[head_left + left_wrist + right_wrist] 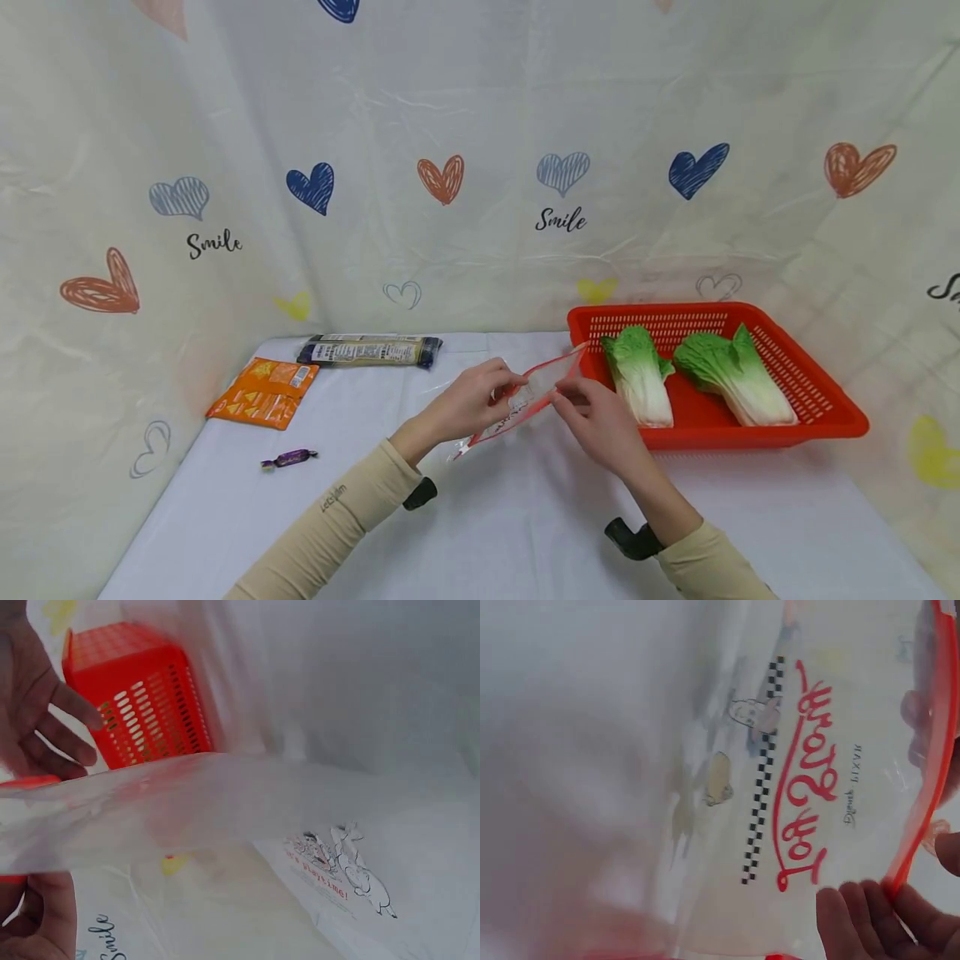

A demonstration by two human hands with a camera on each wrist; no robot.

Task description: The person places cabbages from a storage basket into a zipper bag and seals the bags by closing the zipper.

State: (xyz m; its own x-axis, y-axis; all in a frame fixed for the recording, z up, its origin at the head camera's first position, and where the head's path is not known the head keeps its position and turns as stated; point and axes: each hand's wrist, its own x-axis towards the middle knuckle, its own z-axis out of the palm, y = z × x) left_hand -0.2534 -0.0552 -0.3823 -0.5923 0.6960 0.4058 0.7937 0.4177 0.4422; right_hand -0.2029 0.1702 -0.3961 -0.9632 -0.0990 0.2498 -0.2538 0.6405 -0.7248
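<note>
Above table: left hand (468,406), right hand (596,421) pinch zip bag (525,398).

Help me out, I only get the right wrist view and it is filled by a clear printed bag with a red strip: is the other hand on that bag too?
Observer: Yes. In the head view the left hand pinches the clear bag at its red-edged mouth, opposite the right hand.
Operator: Is the bag lying on the table?
Observer: No, both hands hold it up above the white table.
Operator: What is closest to it?
Observer: A red basket just to the right, with two cabbages lying in it.
Operator: Anything on the other side?
Observer: An orange snack packet, a dark long packet and a purple wrapped candy.
</note>
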